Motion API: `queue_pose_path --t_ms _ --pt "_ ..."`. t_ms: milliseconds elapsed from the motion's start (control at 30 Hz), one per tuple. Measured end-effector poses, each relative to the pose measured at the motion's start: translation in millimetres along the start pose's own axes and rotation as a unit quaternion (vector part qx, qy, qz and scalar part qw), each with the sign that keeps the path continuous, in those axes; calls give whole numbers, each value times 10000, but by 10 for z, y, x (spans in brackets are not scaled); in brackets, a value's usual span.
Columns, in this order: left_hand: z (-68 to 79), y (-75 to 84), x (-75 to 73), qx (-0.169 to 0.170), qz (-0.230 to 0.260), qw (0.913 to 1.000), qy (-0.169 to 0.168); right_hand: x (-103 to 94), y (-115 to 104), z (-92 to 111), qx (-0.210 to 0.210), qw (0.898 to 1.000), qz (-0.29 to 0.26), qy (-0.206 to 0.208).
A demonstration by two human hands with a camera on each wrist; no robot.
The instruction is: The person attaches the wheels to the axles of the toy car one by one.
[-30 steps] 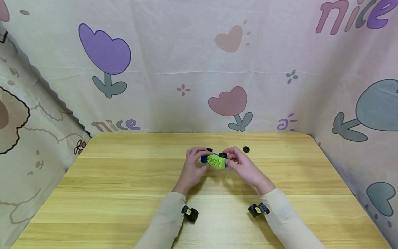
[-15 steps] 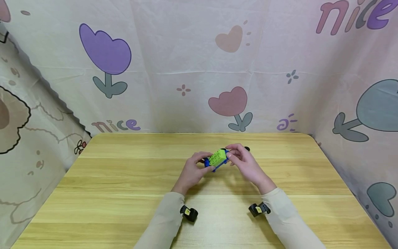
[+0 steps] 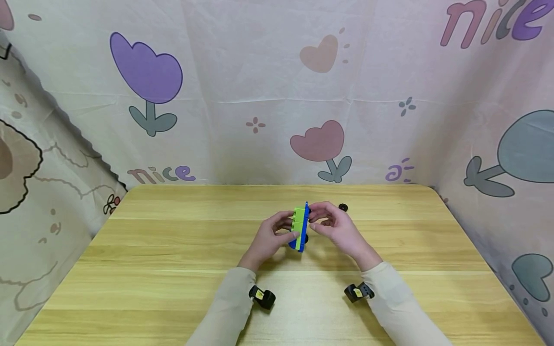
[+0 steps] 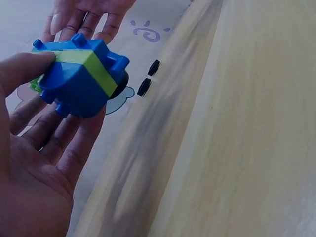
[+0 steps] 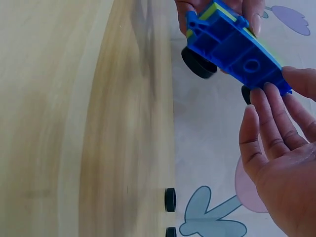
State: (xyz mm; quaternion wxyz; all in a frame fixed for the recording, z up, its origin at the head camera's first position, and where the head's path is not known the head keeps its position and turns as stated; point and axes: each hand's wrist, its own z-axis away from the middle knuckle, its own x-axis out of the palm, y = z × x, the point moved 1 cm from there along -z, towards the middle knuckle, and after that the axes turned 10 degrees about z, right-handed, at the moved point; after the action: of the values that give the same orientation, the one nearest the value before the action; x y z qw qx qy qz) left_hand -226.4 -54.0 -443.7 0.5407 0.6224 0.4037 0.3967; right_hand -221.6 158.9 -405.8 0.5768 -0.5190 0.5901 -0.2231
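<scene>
A toy car of blue and lime-green building blocks [image 3: 298, 228] is held up above the table, stood nearly on end in the head view. My left hand [image 3: 271, 235] grips it, thumb on the near side and fingers behind. Its blue underside [image 5: 237, 47] faces my right hand [image 3: 339, 230], whose fairly straight fingertips and thumb touch one end of it. Black wheels show on one side of the car, a nearer wheel [image 5: 199, 62] and another wheel [image 5: 247, 95] partly behind the right fingers. Two loose black wheels [image 4: 144, 87] stand apart on the table.
The wooden table [image 3: 173, 269] meets a printed cloth backdrop [image 3: 242, 144] at its far edge. One loose wheel [image 3: 343, 207] shows beyond my right hand in the head view. Each wrist wears a small black camera [image 3: 263, 297].
The car has turned in my hands, from green studs facing the head camera to standing nearly on end with its underside to the right. The right hand stays close to it.
</scene>
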Motion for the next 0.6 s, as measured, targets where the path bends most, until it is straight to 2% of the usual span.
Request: queue_pose_path --t_ms 267,467,600 --pt "138 275 62 140 88 9998 -123 53 -24 -23 152 9998 110 58" --pt "154 285 72 111 149 9998 -88 38 -2 -30 108 9996 253 -43" --pt "155 279 71 41 160 9999 -7 -59 40 -37 164 9968 773 -94"
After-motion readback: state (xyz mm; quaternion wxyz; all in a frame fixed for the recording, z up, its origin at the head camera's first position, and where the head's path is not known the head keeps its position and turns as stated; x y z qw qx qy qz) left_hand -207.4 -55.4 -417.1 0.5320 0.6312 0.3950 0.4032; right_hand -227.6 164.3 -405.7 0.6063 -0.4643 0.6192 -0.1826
